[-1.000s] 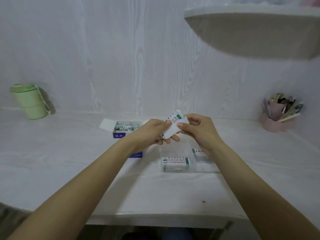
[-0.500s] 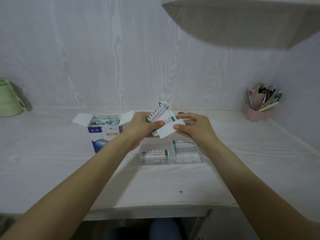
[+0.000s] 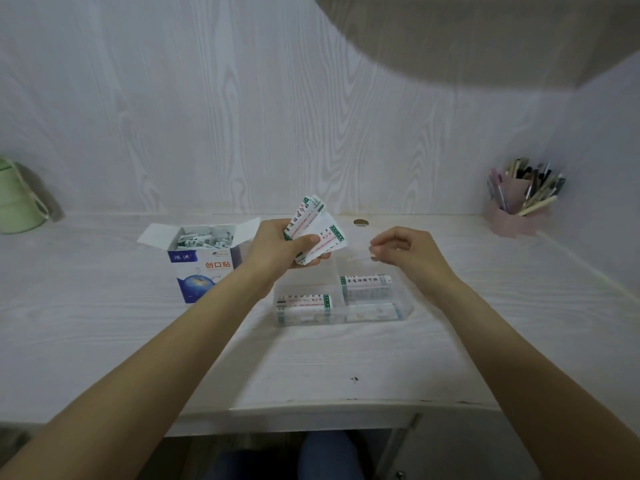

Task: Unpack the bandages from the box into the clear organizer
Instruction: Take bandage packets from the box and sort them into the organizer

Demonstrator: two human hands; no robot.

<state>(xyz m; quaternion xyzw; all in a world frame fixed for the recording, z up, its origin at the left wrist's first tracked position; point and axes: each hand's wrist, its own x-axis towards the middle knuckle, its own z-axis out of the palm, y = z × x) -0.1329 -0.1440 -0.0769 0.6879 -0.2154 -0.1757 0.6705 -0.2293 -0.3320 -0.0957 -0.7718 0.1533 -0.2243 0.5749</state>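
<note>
My left hand grips a fanned bunch of white-and-green bandages above the back left of the clear organizer. My right hand hovers to the right of them, fingers loosely curled, holding nothing. The organizer lies on the desk with stacks of bandages in its compartments: one at the front left, one at the right. The blue-and-white bandage box stands open to the left, with several bandages inside.
A pink pen holder full of pens stands at the back right. A green lidded cup sits at the far left. A shelf overhangs the desk. A cable hole lies behind the organizer.
My right hand has let go of the bandages and drawn away to the right. The left hand keeps the bunch. The camera has tilted down and to the right.
</note>
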